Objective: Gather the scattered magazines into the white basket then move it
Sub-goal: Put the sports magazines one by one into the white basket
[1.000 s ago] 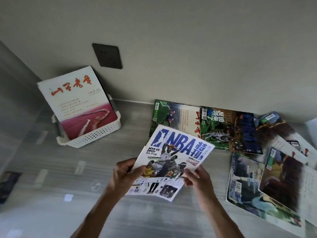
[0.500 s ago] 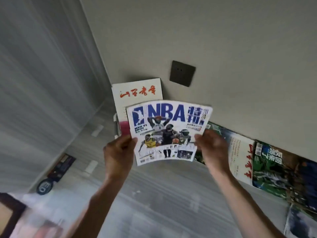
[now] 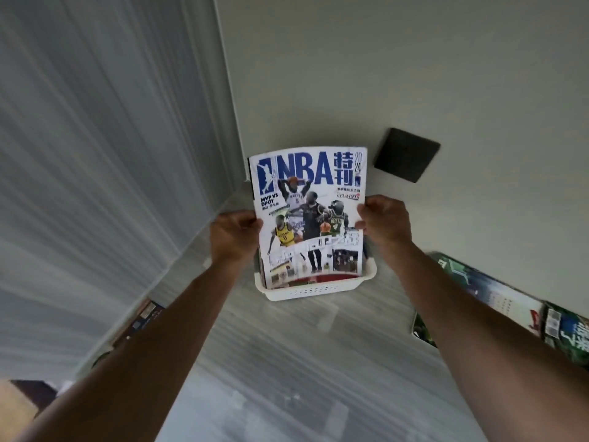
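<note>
A person is standing an NBA magazine (image 3: 309, 215) upright, its bottom edge sitting inside the white basket (image 3: 318, 290) on the grey floor. More magazines (image 3: 497, 301) are lying right of the basket. The left hand (image 3: 234, 234) and right hand (image 3: 385, 220) are pinching the magazine's side edges.

The basketball magazine (image 3: 308, 215), lifted off the desk (image 3: 287, 362) a second ago, now stands upright with its lower edge inside the white basket (image 3: 318, 290), left hand (image 3: 234, 236) and right hand (image 3: 385, 220) gripping its side edges.
</note>
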The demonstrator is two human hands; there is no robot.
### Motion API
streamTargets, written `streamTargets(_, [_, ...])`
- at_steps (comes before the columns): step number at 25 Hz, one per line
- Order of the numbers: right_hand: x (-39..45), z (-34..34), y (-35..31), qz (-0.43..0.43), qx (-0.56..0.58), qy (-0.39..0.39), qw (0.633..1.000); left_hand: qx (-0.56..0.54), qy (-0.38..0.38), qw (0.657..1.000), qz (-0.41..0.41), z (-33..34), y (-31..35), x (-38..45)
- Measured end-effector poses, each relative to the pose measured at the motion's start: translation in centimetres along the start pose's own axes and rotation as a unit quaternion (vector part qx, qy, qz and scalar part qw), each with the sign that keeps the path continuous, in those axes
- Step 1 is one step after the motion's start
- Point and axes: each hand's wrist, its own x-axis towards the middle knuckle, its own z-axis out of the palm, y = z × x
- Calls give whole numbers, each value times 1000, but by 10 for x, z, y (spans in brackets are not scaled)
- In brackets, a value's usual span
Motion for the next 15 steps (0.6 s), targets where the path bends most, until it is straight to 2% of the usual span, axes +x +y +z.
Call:
streamTargets(2, [-3,5,16,12,-7,-2,1000,62,-3,997,-47,3,-21,-1])
streamTargets(4, [-13,5,36,-24,-106,-32,994,167,-32,978,-119,6,-44,-12])
streamTargets(6, [-38,3,55,-87,-276,-144,946,138,-112,972,-151,10,-63,-31])
streamTargets(8, [-67,1,72,-105,-347,-202,910,71,-133,979,-135,13,-70,-46])
streamTargets(10, [-95,-4,88,-123,-360,-186,906,82,-124,981,-122,14,-71,-52])
streamTargets(12, [-128,-12,101,-154,-347,-174,908,124,-157,973,-113,7,-69,-57])
streamTargets(15, [-155,-30,115,-145,-256,-111,949,266,-244,931,-61,0,-68,-64])
